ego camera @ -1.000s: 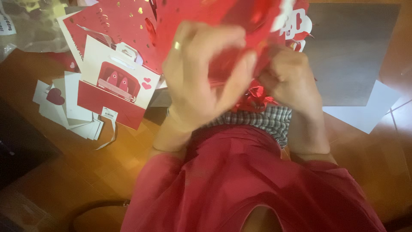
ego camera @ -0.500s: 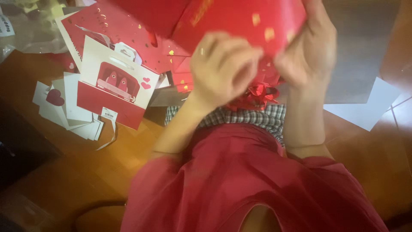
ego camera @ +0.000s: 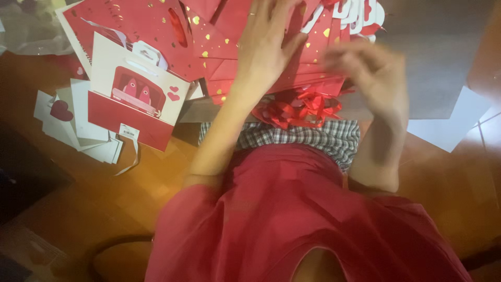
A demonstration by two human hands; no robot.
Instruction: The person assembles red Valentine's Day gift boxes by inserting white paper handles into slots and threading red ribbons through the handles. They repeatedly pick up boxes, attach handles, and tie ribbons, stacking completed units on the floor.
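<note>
The work in hand seems to be the sorting or flattening of a pile of red paper gift bags (ego camera: 271,62) on the wooden floor (ego camera: 104,209), and I judge it is in the middle of this step. The left hand (ego camera: 266,42) lies flat and spread on top of the pile, fingers apart, pressing and not gripping anything. The right hand (ego camera: 373,78) is blurred just to the right of the pile; its fingers look loosely curled, but I cannot tell if it holds something. The two hands are apart from each other. The next move probably calls for a firm pinch on one single bag, because the sheets lie on each other and can slide. The pile is bright red with small gold hearts, and some white handles show at its upper right edge. Just below the pile lies a shiny red ribbon bow (ego camera: 297,109), touching a checked cloth (ego camera: 292,136). To the left of the pile stands a white and red gift bag (ego camera: 130,104), and farther left some white cards (ego camera: 78,125) are scattered.
</note>
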